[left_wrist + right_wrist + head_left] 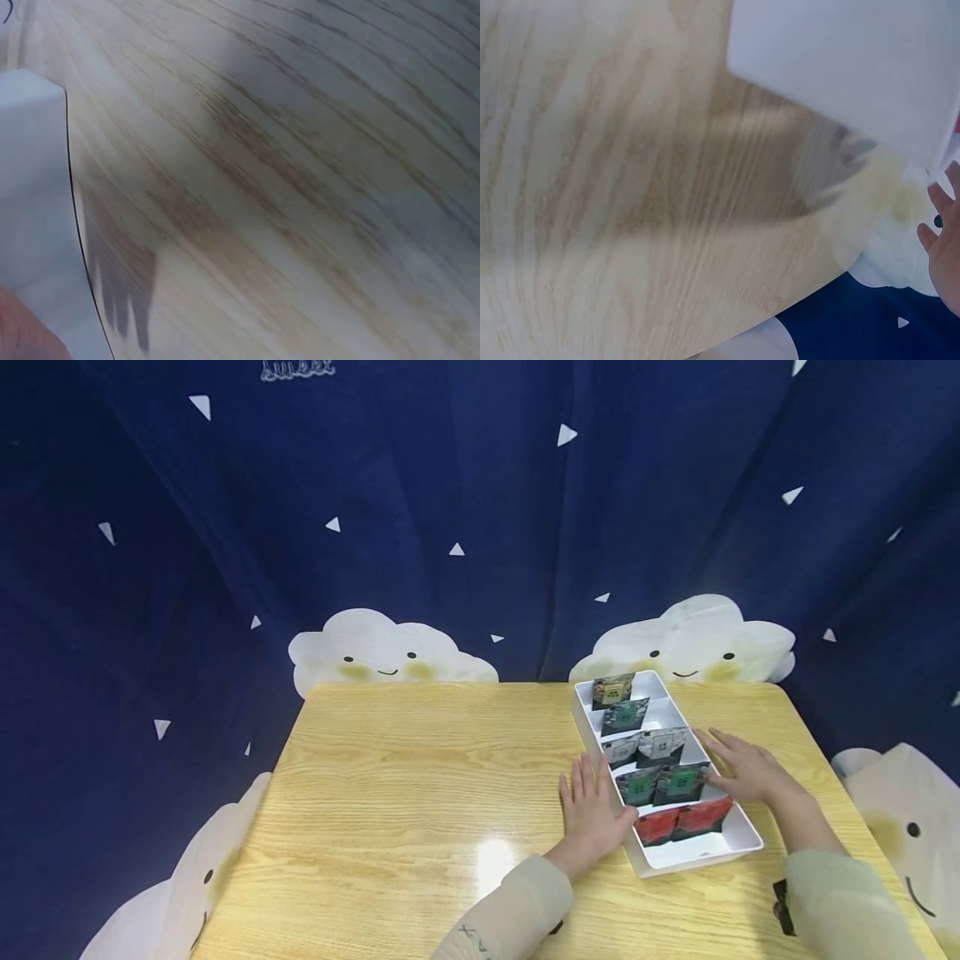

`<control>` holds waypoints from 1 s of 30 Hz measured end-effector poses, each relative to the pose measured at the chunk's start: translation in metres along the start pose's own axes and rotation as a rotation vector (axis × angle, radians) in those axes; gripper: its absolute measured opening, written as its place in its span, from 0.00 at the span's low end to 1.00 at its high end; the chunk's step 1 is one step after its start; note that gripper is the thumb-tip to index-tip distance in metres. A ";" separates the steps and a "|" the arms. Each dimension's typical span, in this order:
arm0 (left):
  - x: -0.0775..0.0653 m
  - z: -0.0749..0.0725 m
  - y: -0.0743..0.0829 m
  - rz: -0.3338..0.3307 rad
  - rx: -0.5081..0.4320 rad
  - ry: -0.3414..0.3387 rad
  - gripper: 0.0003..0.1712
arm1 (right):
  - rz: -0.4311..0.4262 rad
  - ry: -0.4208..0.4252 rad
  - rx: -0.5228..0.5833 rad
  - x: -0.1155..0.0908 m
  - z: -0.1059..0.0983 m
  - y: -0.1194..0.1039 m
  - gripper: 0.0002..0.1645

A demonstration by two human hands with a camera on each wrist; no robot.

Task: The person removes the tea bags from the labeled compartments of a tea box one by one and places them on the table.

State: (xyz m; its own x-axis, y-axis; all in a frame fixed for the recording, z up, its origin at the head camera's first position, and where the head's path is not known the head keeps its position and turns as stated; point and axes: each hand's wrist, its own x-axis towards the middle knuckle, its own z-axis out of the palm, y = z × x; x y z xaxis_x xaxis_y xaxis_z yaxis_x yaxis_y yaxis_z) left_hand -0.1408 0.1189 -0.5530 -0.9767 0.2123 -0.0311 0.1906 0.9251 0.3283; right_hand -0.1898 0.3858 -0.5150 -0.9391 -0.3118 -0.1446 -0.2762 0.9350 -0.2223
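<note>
"Where's the white divided tray (693, 853)?"

"Right of centre in the head view, slanting across the wooden table (390, 793). A navy curtain (450, 468) with smiling clouds (386, 647) fills the upper part of the frame."

"And the hands?"

"The left hand (596, 814) lies along the tray's left wall, fingers extended, thumb toward the rim. The right hand (753, 772) is at the right rim, fingers loosely stretched. Neither is curled round anything; how firmly they press, I can't tell."

"What's inside?"

"Upstanding sachets, row by row. Farthest up the frame, a gold-label sachet (612, 692); below it, a single green-label sachet (626, 717); then two silver-label sachets (662, 746), two green-label sachets (681, 784) and, lowest, two red sachets (705, 815)."

"Any near a hand?"

"The right thumb is just beside the right-hand sachet of the green-label pair."
</note>
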 end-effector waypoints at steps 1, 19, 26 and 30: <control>0.001 -0.001 -0.002 0.001 -0.004 -0.008 0.50 | -0.004 0.008 0.002 0.000 0.002 -0.001 0.48; 0.010 -0.014 -0.038 0.007 -0.019 -0.075 0.49 | -0.051 0.089 0.026 0.004 0.026 -0.024 0.52; 0.010 -0.018 -0.053 0.033 0.002 -0.068 0.47 | -0.020 0.103 0.031 0.003 0.032 -0.041 0.51; 0.008 -0.023 -0.063 0.027 -0.012 -0.094 0.45 | -0.015 0.127 0.045 0.005 0.036 -0.051 0.50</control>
State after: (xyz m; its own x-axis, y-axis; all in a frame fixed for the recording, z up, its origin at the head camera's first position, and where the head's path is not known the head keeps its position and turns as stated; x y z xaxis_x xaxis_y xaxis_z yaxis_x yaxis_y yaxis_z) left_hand -0.1631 0.0554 -0.5523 -0.9576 0.2663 -0.1098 0.2154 0.9150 0.3411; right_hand -0.1725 0.3302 -0.5393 -0.9541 -0.2989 -0.0186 -0.2833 0.9211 -0.2671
